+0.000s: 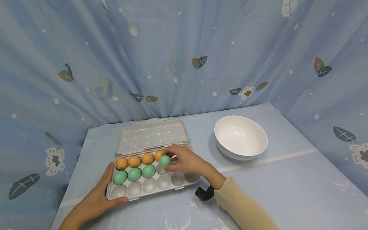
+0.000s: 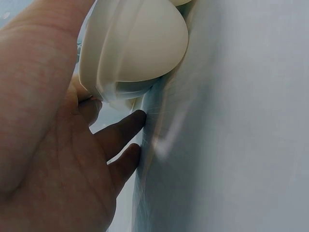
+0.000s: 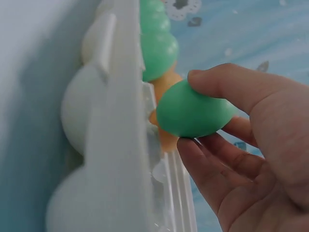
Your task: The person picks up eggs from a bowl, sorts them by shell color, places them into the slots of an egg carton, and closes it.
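An egg tray (image 1: 149, 185) lies with its hinged clear lid (image 1: 152, 135) folded back behind it. Several orange eggs (image 1: 134, 161) fill part of the back row, and three green eggs (image 1: 134, 174) sit in the middle row. Between thumb and fingertips my right hand (image 1: 185, 159) pinches another green egg (image 3: 193, 110), held just above a middle-row cup, right of those three. My left hand (image 1: 97, 196) rests against the tray's left end, thumb along the front edge. In the left wrist view its fingers (image 2: 120, 135) look extended beside the tray's underside.
A white bowl (image 1: 241, 137) stands on the table to the right of the tray. Near the right wrist is a black curved object (image 1: 204, 193). A patterned blue curtain (image 1: 172, 64) hangs behind the table and at its sides.
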Tool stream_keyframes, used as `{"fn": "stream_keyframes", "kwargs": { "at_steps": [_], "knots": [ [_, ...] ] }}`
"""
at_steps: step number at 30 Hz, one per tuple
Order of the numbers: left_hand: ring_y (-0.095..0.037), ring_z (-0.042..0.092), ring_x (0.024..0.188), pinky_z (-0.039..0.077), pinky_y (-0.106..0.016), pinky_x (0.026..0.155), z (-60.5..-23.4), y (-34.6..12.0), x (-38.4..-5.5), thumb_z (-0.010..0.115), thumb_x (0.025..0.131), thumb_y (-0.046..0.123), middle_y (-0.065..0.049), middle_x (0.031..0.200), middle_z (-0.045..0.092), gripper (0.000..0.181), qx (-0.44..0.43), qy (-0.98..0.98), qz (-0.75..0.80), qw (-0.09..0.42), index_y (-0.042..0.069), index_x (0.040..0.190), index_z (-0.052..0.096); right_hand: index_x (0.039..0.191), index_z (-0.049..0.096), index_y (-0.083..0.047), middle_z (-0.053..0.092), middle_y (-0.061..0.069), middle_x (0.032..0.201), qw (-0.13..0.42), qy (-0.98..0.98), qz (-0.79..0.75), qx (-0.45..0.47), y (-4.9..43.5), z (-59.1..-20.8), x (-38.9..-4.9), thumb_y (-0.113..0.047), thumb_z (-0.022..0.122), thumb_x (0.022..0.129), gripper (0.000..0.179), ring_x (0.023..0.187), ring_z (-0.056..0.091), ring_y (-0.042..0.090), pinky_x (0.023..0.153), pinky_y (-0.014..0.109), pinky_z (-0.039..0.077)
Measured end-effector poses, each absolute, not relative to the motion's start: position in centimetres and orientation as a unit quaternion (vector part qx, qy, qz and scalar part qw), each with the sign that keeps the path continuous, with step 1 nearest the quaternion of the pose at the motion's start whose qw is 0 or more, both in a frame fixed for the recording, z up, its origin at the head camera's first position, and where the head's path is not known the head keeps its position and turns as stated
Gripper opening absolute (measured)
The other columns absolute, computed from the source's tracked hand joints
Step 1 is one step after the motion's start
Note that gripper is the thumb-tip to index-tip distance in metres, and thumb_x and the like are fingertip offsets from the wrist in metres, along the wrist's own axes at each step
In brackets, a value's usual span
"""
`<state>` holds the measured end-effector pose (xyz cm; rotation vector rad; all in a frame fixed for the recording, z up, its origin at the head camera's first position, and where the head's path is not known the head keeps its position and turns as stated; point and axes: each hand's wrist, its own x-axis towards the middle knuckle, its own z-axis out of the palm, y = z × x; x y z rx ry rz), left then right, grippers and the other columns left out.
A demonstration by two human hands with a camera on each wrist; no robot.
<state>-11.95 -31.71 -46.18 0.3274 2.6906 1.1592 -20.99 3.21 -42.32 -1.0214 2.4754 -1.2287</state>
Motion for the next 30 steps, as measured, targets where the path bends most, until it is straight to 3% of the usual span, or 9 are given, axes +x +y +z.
{"fn": "stream_keyframes", "kwargs": {
  "at_steps": [6,16,30],
  "knots": [
    [-0.056,-0.002,0.154,0.015,-0.082,0.111,-46.2,-31.7,-12.0,0.087,0.082,0.039,-0.021,0.171,-0.012,0.132,0.110,0.909,0.391,0.097,0.017,0.165,-0.014,0.118,0.067,-0.015,0.069,-0.008,0.111,0.082,0.859,-0.351,-0.363,2.6,-42.6,-20.5,-0.021,0.085,0.087,0.036,0.101,0.065,0.001,0.087,0.015,0.055],
    [-0.056,-0.001,0.154,0.015,-0.081,0.111,-46.2,-31.7,-11.9,0.087,0.082,0.040,-0.021,0.171,-0.012,0.133,0.102,0.910,0.387,0.103,0.016,0.165,-0.014,0.121,0.071,-0.014,0.071,-0.006,0.112,0.034,0.885,-0.277,-0.371,2.3,-42.6,-20.1,-0.027,0.085,0.087,0.039,0.098,0.064,0.003,0.085,0.014,0.052],
    [-0.056,0.001,0.154,0.016,-0.081,0.111,-46.3,-31.7,-12.0,0.087,0.082,0.043,-0.020,0.172,-0.012,0.133,0.096,0.914,0.379,0.107,0.017,0.165,-0.014,0.118,0.073,-0.015,0.071,-0.008,0.110,0.032,0.887,-0.275,-0.369,1.9,-42.6,-19.8,-0.025,0.084,0.088,0.034,0.098,0.066,0.004,0.086,0.014,0.052]
  ]
}}
